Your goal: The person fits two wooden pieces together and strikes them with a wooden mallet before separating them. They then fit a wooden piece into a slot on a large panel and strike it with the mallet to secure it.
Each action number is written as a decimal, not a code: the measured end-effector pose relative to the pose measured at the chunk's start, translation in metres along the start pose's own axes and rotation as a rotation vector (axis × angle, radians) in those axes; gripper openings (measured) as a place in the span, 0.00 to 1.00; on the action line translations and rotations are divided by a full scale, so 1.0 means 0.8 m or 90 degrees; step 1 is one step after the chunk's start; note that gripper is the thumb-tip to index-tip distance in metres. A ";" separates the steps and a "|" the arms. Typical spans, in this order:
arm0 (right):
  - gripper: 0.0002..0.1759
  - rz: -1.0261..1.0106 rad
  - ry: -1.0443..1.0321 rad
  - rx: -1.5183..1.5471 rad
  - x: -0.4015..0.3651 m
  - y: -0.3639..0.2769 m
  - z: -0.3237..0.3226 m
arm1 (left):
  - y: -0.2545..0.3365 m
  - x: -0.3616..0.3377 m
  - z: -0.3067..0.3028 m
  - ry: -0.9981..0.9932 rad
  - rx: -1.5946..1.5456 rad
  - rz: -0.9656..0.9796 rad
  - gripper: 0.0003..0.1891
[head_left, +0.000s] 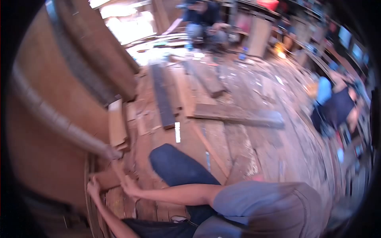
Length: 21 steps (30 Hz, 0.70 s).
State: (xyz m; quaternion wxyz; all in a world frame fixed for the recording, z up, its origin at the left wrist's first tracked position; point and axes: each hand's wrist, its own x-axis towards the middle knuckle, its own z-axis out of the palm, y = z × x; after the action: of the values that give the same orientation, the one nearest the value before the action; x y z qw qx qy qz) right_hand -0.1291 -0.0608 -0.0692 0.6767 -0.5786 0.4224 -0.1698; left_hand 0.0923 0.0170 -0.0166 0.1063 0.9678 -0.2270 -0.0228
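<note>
small wood block (108, 178) sits low left in the head view, on the floor edge against a big brown panel (43, 150), just below a pale offcut (116, 123). left hand (94, 187) is at the block's left end, right hand (129, 185) at its right end, both touching it. too blurry to say if fingers are closed round it or just pressing, so grip state: can't tell for either hand. right forearm runs in from the grey-blue sleeve (254, 200); left forearm comes up from the bottom edge.

knee in jeans (178, 166) is bent just right of the hands, resting on the plank floor (238, 150). a light round pole (51, 115) slants down toward the block from upper left. wide plank (99, 51) leans at upper left.

further out on the floor: long dark board (162, 95), another board (238, 116) lying crosswise near it, short white strip (177, 132) btwn them and the knee. two other ppl well apart from the hands: one crouched at the top (202, 20), one at the right edge (337, 105) in a dark top. everything is motion-blurred.
</note>
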 end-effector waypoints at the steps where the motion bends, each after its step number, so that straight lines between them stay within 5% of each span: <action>1: 0.28 -0.052 0.024 0.012 -0.005 -0.004 -0.001 | 0.005 0.004 0.004 0.009 -0.022 0.012 0.42; 4: 0.37 -0.108 0.023 -0.021 -0.019 0.013 0.003 | 0.002 0.027 0.019 -0.030 -0.013 0.013 0.42; 7: 0.26 0.043 -0.118 -0.146 0.023 0.068 0.025 | -0.017 0.057 0.029 -0.077 0.060 0.001 0.43; 11: 0.22 0.048 0.054 0.003 0.014 0.008 -0.002 | -0.031 0.064 0.038 -0.001 -0.001 0.101 0.43; 14: 0.23 0.037 0.123 0.037 0.002 -0.003 -0.014 | -0.095 0.172 0.114 -0.005 0.004 0.040 0.44; 16: 0.22 0.006 0.150 -0.047 0.017 0.049 0.020 | -0.054 0.100 0.074 0.009 -0.002 0.055 0.43; 18: 0.25 0.054 -0.042 -0.162 0.043 0.091 0.037 | -0.056 0.079 0.077 0.139 -0.018 0.143 0.42; 21: 0.25 0.140 -0.156 0.027 0.021 0.032 0.002 | -0.049 0.085 0.050 -0.095 0.072 0.008 0.42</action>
State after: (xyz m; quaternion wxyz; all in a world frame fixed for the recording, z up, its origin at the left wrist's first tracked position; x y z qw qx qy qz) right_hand -0.1247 -0.0650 -0.0990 0.7498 -0.5308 0.3938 -0.0316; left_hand 0.1668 0.0129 -0.0638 0.0348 0.9664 -0.2413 -0.0813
